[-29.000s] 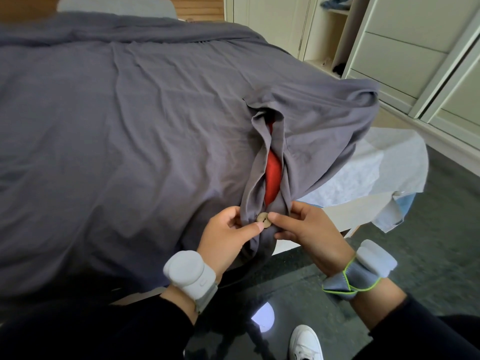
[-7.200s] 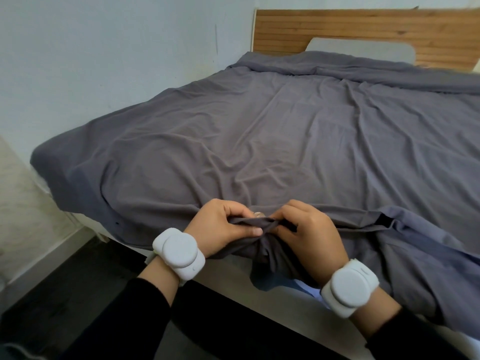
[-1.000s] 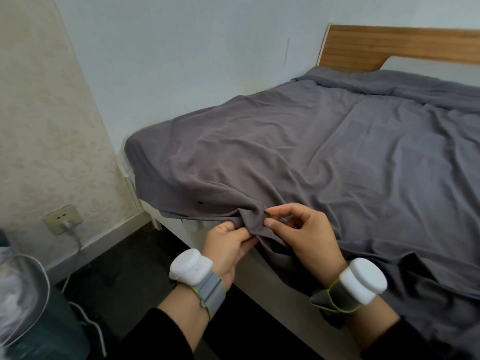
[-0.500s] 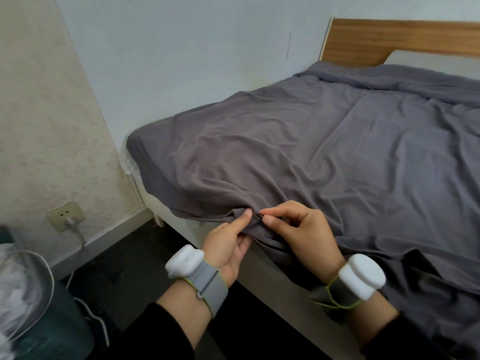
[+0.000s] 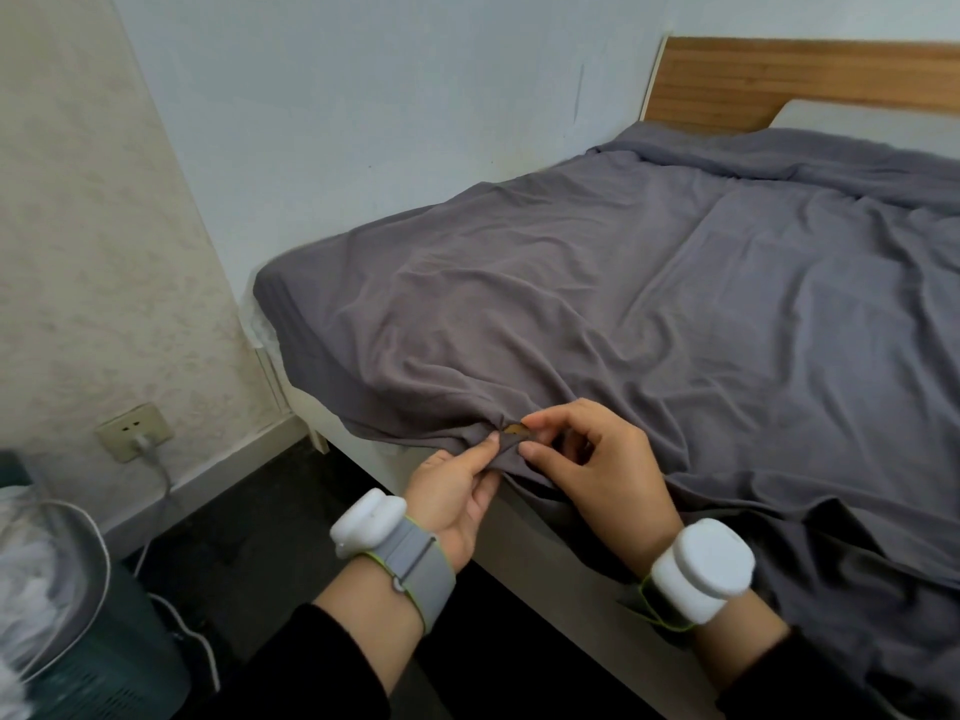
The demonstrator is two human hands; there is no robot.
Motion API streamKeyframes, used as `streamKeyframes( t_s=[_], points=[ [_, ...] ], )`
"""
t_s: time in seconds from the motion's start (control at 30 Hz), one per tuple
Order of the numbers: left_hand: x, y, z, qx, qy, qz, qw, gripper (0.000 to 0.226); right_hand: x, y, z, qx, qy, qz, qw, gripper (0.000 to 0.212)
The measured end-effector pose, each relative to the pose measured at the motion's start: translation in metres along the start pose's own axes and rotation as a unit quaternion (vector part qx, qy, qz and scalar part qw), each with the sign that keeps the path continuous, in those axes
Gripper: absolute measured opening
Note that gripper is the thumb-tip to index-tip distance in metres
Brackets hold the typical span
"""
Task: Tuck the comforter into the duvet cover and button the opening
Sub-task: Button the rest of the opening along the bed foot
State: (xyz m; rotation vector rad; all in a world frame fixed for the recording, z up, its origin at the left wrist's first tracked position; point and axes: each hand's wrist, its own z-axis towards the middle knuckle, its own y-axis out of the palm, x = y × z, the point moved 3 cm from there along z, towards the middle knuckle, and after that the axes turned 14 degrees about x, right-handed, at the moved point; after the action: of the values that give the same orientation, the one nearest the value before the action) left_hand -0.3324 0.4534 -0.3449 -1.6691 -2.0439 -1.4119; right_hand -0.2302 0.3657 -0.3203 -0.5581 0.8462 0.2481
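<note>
Since half a second ago a small brown button (image 5: 515, 429) has come into sight between your hands, where only grey folds showed. Your right hand (image 5: 597, 470) pinches that button between thumb and forefinger, its other fingers loosely curled. Your left hand (image 5: 452, 493), just left of the button, pinches the gathered hem of the duvet cover (image 5: 649, 314), thumb on top and fingers beneath. That cover lies spread over the bed, its hem hanging over the pale bed frame (image 5: 571, 574) below the button. Far beyond the button, to the right, stands a wooden headboard (image 5: 779, 80). Well left of the button a wall socket (image 5: 132, 431) holds a plug, with a dark green appliance (image 5: 104, 667) lower still.
</note>
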Motion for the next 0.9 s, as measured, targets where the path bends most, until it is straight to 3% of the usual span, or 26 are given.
streamKeyframes(
  t_s=[0.2,0.3,0.4,0.5,0.57,0.77,0.83,0.9],
  points=[
    [0.0,-0.003,0.003,0.005,-0.015,0.016,1.0,0.02,-0.002,0.003,0.002,-0.043,0.03,0.02,0.998,0.018],
    [0.001,-0.003,0.004,-0.008,0.059,0.061,0.996,0.015,-0.003,0.002,0.003,-0.034,0.068,0.053,0.996,0.01],
    [0.003,-0.004,0.004,0.002,0.149,0.122,0.981,0.014,-0.002,0.004,0.005,-0.03,0.08,0.012,0.996,0.017],
    [0.004,-0.004,0.003,-0.006,0.167,0.14,0.976,0.015,0.0,0.007,0.008,-0.038,0.12,0.037,0.991,0.022],
    [0.005,-0.004,0.005,0.008,0.204,0.181,0.962,0.012,0.004,0.008,0.009,-0.033,0.169,0.084,0.982,0.024],
    [0.012,0.002,0.001,0.033,0.351,0.323,0.878,0.011,0.015,0.017,0.011,-0.027,0.318,0.151,0.936,0.025],
    [0.009,0.004,-0.001,0.021,0.36,0.335,0.871,0.014,0.019,0.017,0.013,-0.034,0.378,0.174,0.909,0.022],
    [0.006,0.003,0.0,0.026,0.338,0.319,0.885,0.016,0.022,0.019,0.014,-0.045,0.421,0.197,0.884,0.019]
  ],
)
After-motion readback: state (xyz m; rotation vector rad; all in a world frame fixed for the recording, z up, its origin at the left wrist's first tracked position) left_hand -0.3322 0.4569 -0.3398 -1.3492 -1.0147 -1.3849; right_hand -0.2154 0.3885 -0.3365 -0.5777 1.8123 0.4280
